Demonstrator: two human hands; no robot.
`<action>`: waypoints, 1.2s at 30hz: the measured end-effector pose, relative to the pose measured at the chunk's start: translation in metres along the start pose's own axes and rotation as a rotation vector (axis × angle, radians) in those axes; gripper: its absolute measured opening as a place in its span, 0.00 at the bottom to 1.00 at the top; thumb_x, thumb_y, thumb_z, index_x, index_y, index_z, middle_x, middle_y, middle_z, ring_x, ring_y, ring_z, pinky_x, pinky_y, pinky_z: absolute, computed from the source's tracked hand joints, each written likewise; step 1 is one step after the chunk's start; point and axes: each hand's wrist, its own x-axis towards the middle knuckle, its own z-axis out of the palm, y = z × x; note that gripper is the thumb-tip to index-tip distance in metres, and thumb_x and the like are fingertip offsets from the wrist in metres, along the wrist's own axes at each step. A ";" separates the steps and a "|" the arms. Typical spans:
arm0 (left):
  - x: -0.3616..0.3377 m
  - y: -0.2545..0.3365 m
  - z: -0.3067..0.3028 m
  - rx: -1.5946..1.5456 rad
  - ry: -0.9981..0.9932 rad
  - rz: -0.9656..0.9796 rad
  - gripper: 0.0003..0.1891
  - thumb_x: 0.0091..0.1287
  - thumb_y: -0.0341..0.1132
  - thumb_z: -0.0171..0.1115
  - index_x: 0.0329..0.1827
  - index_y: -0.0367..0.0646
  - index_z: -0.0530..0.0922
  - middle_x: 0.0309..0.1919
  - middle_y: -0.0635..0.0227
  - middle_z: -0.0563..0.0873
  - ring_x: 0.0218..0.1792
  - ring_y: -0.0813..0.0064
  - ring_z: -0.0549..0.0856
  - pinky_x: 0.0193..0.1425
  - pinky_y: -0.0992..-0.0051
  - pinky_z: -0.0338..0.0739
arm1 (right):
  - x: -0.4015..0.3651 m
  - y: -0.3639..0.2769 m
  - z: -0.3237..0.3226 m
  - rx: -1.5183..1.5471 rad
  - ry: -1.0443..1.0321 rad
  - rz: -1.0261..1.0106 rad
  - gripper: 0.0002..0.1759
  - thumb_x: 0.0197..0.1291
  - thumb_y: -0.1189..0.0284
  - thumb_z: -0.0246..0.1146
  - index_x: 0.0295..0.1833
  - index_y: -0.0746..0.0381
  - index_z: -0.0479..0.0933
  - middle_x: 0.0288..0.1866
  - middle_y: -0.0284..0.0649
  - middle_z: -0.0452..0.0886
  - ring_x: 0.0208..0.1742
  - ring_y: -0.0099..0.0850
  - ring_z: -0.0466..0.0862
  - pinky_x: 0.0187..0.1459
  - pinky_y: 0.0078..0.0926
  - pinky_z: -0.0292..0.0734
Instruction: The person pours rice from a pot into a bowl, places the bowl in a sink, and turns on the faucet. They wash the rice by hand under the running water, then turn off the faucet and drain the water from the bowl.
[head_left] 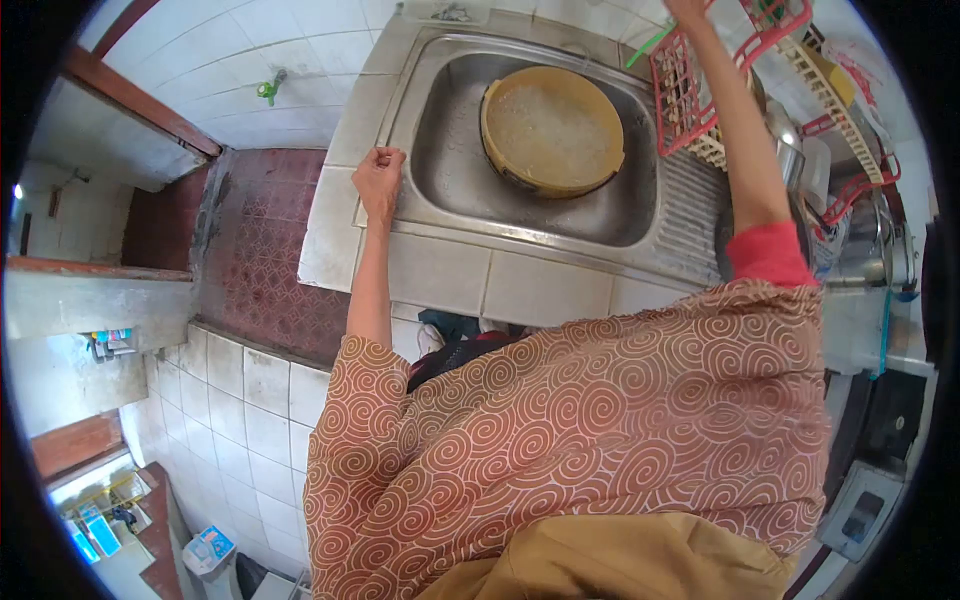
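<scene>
My left hand [379, 180] is closed, its fingers curled at the left rim of the steel sink [440, 205]. What it holds, if anything, is hidden. In the sink sits a round yellow-brown basin [553, 183] filled with cloudy, foamy water. My right arm reaches up past the red and cream dish rack [680, 95]. Only part of my right hand [686, 10] shows at the top edge, its fingers cut off by the frame. A thin bright green strip [650, 45] lies just below and left of it.
Pots and metal dishes [785, 150] crowd the right side behind the rack. The sink has a ribbed drainboard [690, 205]. A tiled counter edge [430, 270] runs along my front. A green tap [268, 91] sticks out from the left wall, above a red tiled floor [270, 240].
</scene>
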 end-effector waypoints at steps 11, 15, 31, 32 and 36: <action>-0.003 -0.004 -0.001 -0.008 0.041 0.014 0.10 0.49 0.34 0.61 0.29 0.36 0.79 0.18 0.68 0.80 0.20 0.82 0.76 0.26 0.81 0.70 | -0.247 0.013 0.154 0.316 -1.126 0.093 0.39 0.51 0.49 0.54 0.57 0.73 0.61 0.57 0.56 0.66 0.59 0.47 0.65 0.60 0.36 0.59; -0.004 0.000 0.000 -0.021 0.049 0.012 0.09 0.51 0.33 0.60 0.30 0.36 0.79 0.19 0.70 0.79 0.19 0.86 0.74 0.23 0.84 0.67 | -0.273 0.019 0.189 0.138 -1.200 0.173 0.38 0.48 0.51 0.56 0.56 0.71 0.63 0.57 0.55 0.66 0.60 0.45 0.65 0.60 0.35 0.58; 0.000 0.003 0.006 0.056 0.069 -0.029 0.09 0.50 0.33 0.61 0.30 0.36 0.78 0.19 0.72 0.78 0.20 0.85 0.73 0.24 0.84 0.66 | -0.326 -0.055 0.233 0.559 -1.486 0.368 0.25 0.47 0.62 0.56 0.50 0.65 0.68 0.30 0.41 0.72 0.30 0.31 0.71 0.31 0.31 0.66; 0.000 0.002 0.005 0.052 0.070 -0.033 0.09 0.50 0.33 0.61 0.30 0.36 0.79 0.19 0.72 0.78 0.20 0.85 0.73 0.24 0.85 0.66 | -0.329 -0.058 0.236 0.591 -1.502 0.383 0.24 0.48 0.63 0.56 0.49 0.65 0.68 0.28 0.40 0.72 0.28 0.30 0.71 0.29 0.31 0.66; 0.001 0.002 0.007 0.044 0.063 -0.050 0.09 0.50 0.32 0.61 0.31 0.36 0.78 0.19 0.73 0.78 0.20 0.86 0.72 0.23 0.86 0.64 | -0.315 -0.068 0.218 0.740 -1.606 0.462 0.20 0.48 0.64 0.55 0.47 0.62 0.70 0.19 0.33 0.71 0.17 0.24 0.69 0.18 0.28 0.65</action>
